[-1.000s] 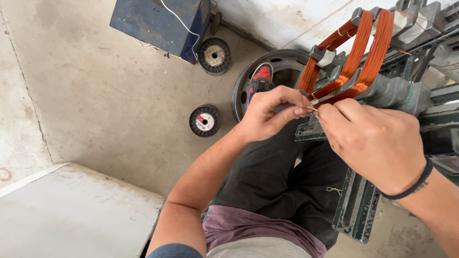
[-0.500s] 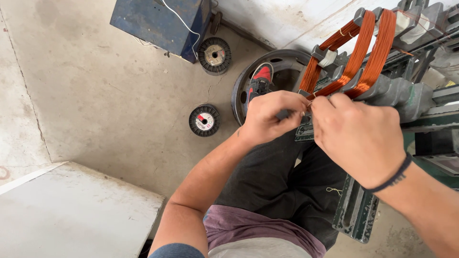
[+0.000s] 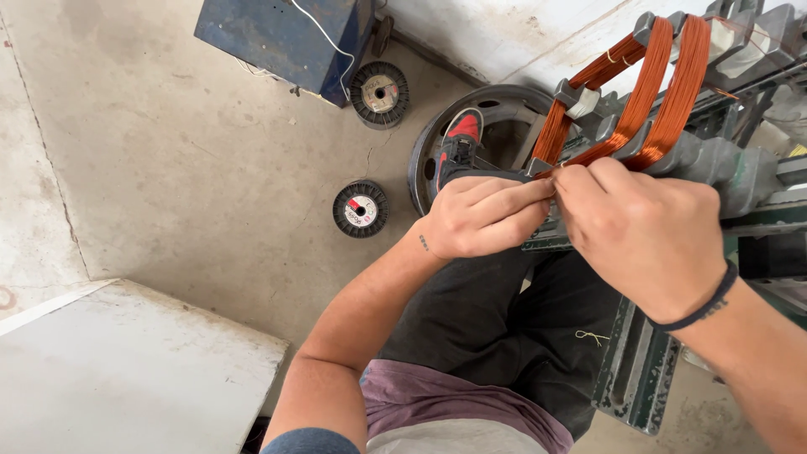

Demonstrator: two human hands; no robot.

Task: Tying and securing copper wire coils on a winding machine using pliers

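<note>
Just beyond the two-handed grip sit the wire coils [image 3: 647, 101] on the winding machine [image 3: 740, 181], two spools [image 3: 361, 208] lying on the floor to its left.

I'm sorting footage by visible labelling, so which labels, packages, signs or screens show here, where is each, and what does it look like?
Label on the near spool: floor, left of the left hand; round, white with red marks, on a black spool.
Label on the far spool: floor beside the blue box; round, pale tan, on a black spool.
No packages, signs or screens in view.
Both hands pinch fine wire at the copper coils; right hand.
</note>
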